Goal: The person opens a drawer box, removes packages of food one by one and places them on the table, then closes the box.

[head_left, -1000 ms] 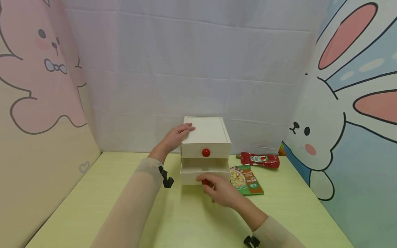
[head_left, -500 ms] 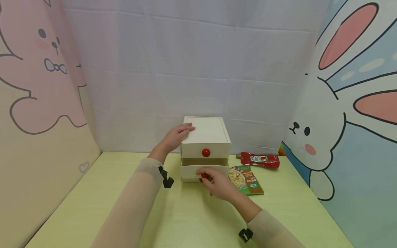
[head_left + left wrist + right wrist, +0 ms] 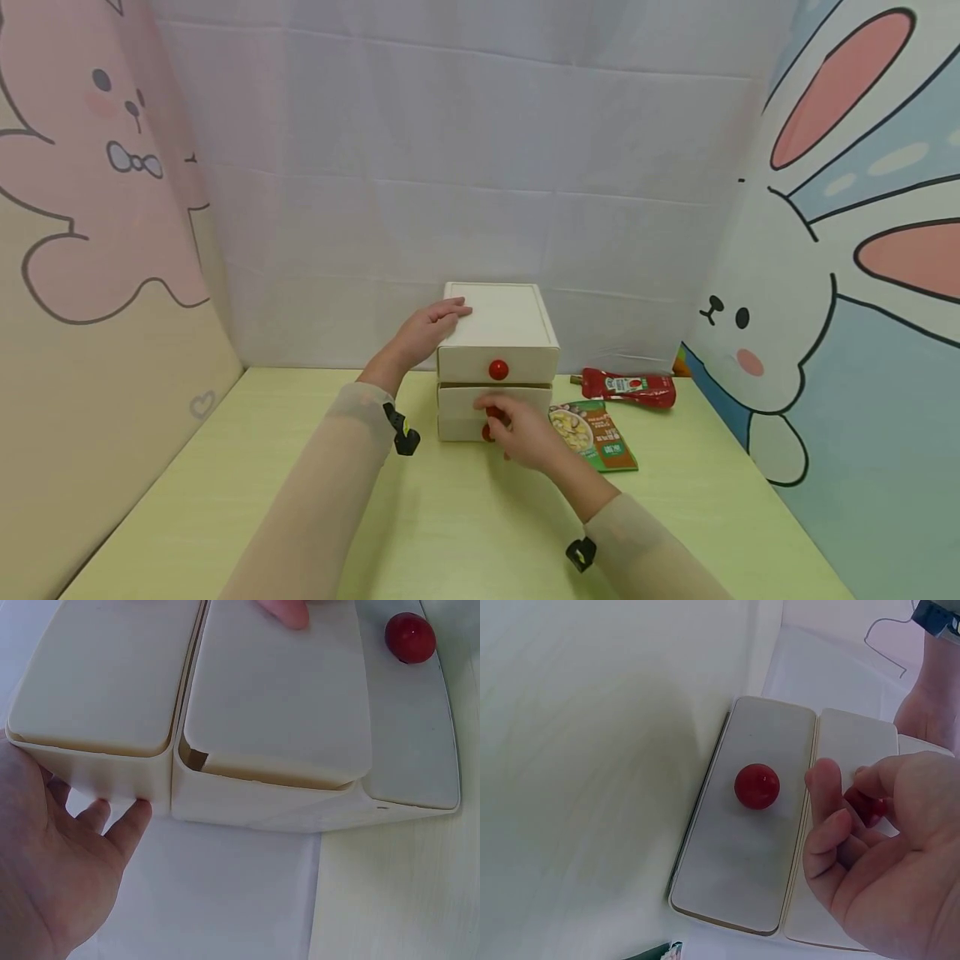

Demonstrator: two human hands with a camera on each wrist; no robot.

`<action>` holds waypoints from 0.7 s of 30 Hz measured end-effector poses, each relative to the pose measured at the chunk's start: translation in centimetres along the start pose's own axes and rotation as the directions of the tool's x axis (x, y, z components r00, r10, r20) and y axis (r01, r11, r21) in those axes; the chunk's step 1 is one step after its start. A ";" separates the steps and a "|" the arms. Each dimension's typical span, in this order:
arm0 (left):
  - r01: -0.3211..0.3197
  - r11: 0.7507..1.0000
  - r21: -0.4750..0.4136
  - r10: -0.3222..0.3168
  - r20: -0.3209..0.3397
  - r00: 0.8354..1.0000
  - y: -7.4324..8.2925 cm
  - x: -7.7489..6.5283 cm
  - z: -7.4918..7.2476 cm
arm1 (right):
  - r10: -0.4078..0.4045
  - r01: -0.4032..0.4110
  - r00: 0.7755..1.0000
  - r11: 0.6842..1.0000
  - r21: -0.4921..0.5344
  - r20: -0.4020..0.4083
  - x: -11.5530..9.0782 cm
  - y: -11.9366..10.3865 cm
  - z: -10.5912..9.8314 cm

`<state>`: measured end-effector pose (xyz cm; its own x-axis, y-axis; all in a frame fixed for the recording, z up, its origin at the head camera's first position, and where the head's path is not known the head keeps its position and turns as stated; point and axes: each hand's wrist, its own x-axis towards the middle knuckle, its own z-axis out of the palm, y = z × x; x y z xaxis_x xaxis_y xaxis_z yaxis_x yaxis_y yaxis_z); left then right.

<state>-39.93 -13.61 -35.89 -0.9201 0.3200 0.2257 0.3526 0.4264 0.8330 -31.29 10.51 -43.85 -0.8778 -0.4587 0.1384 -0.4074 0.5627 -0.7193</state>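
Observation:
A small white cabinet (image 3: 501, 317) with three stacked drawers and red ball knobs stands against the back cloth. My right hand (image 3: 528, 433) pinches the red knob (image 3: 866, 806) of the middle drawer (image 3: 277, 690), whose front sits nearly level with the others. That drawer shows a narrow gap along its side edge in the left wrist view. Below it, the bottom drawer (image 3: 742, 855) is closed and its knob (image 3: 757, 786) is untouched. My left hand (image 3: 420, 333) rests on the cabinet's upper left edge, with some fingers against its side. The top drawer (image 3: 465, 365) is closed too.
Right of the cabinet, a green and brown food packet (image 3: 600, 437) lies flat on the pale yellow-green table (image 3: 300, 483). Behind it lies a red squeeze pouch (image 3: 630, 388) with its cap to the left. Printed panels (image 3: 892, 358) flank the table.
The middle drawer has slid back into the cabinet, from well out to nearly flush, with my right hand moving forward on its knob. The left hand has stayed in place.

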 end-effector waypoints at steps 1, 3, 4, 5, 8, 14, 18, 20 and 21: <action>-0.003 1.000 0.003 0.003 0.000 1.000 0.0 0.0 0.0 | 0.007 -0.007 1.000 1.000 -0.003 -0.001 0.1 0.0 0.0; -0.002 1.000 0.006 0.002 -0.002 1.000 -0.1 0.1 0.0 | 0.018 -0.018 1.000 1.000 -0.010 -0.006 0.3 -0.1 0.0; -0.002 1.000 0.006 0.002 -0.003 1.000 -0.1 0.1 0.0 | 0.022 -0.022 1.000 1.000 -0.012 -0.010 0.4 -0.2 0.0; -0.002 1.000 0.006 0.002 -0.003 1.000 -0.1 0.2 0.0 | 0.025 -0.026 1.000 1.000 -0.016 -0.014 0.4 -0.2 -0.1; 0.000 1.000 0.004 0.000 -0.001 1.000 -0.1 0.2 0.0 | 0.039 -0.039 0.999 0.999 -0.024 -0.022 0.6 -0.2 0.0; -0.004 1.000 0.006 0.004 0.002 1.000 -0.1 0.2 0.0 | 0.049 -0.049 0.998 0.998 -0.026 -0.027 0.8 -0.2 0.0; -0.006 1.000 0.005 0.006 0.002 1.000 -0.2 0.2 0.0 | 0.054 -0.055 0.998 0.998 -0.020 -0.023 0.8 -0.1 0.0; -0.008 1.000 0.005 0.008 0.002 1.000 -0.3 0.3 0.0 | 0.050 -0.050 0.999 0.999 -0.020 -0.016 0.9 0.0 0.0; -0.007 1.000 0.004 0.007 0.002 1.000 -0.3 0.3 0.0 | 0.046 -0.046 0.999 0.999 -0.021 -0.008 0.8 0.1 -0.1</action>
<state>-40.32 -13.66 -36.12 -0.9173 0.3244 0.2307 0.3598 0.4276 0.8293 -32.09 10.24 -43.76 -0.8976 -0.4267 0.1106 -0.3717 0.5976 -0.7104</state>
